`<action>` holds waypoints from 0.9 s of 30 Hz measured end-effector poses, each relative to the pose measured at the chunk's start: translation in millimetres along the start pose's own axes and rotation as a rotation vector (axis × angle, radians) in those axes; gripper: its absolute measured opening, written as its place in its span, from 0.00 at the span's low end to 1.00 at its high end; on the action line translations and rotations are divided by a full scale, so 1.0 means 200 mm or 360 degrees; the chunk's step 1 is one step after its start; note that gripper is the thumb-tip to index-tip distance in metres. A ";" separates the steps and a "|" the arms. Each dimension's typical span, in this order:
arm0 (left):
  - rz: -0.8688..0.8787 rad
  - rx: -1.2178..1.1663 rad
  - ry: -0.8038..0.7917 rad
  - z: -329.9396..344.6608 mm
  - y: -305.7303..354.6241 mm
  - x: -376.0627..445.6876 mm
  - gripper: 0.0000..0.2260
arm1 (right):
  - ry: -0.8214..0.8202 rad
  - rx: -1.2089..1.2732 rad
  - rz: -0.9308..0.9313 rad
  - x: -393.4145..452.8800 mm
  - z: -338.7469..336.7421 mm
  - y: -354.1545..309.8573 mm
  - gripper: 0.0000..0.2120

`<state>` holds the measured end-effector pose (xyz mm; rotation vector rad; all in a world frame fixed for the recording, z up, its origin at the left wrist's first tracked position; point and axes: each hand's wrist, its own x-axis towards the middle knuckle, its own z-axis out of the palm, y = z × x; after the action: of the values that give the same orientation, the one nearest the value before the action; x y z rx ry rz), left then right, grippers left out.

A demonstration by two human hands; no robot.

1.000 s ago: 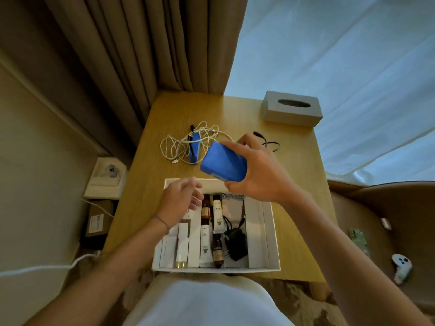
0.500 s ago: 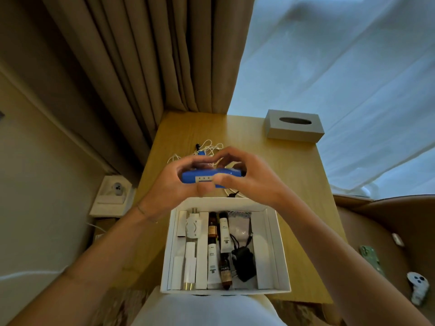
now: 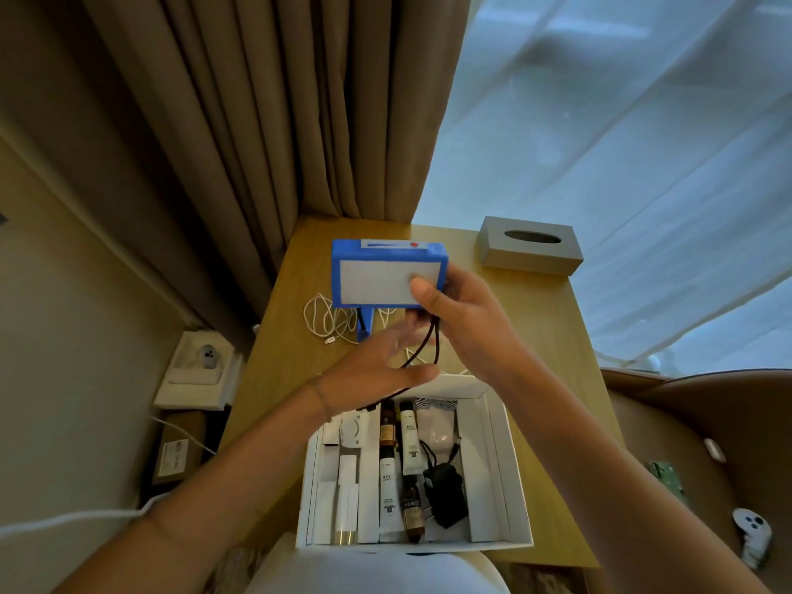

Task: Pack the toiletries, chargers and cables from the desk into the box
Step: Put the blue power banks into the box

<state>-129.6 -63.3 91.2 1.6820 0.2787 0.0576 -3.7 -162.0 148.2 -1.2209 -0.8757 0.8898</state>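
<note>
Now raised at frame centre above the desk (image 3: 535, 336), the blue device (image 3: 388, 274) has turned from edge-on, as both hands held it half a second ago, to face-on, pinched at its lower right corner by the right hand (image 3: 463, 319) alone; the left hand (image 3: 377, 362), fingers spread and motion-blurred, has dropped beneath it by the black cable (image 3: 428, 345), so stowing in the white box (image 3: 497, 460) at lower centre appears imminent. Whether the left hand touches that cable cannot be told; white cables (image 3: 330, 319) remain on the desk, partly hidden behind the device.
</note>
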 end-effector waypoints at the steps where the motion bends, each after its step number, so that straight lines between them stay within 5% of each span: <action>1: 0.0004 0.0099 -0.0001 0.03 0.00 0.01 0.16 | 0.0042 0.0050 0.0000 0.00 0.00 -0.01 0.15; 3: -0.0004 0.0118 -0.0046 0.06 0.00 -0.01 0.09 | 0.0144 0.0027 -0.0007 -0.01 -0.01 -0.02 0.17; 7: -0.0126 0.0066 -0.0117 0.07 -0.08 -0.11 0.16 | 0.0265 -0.0117 0.0153 -0.07 -0.06 0.05 0.17; 13: -0.0268 0.0976 -0.0250 0.09 -0.24 -0.20 0.16 | 0.0491 0.0035 0.0685 -0.29 -0.09 0.36 0.15; 19: -0.0412 0.1355 -0.0643 0.20 -0.34 -0.24 0.13 | 0.0757 0.0252 0.1092 -0.46 -0.09 0.65 0.11; 27: -0.0358 0.1673 -0.0355 0.36 -0.43 -0.19 0.11 | 0.1340 0.0488 0.1359 -0.47 -0.13 0.89 0.10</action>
<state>-165.1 -132.1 1.7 2.6522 0.3549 -0.5265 -34.4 -235.8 -38.9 -1.5143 0.4901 0.9726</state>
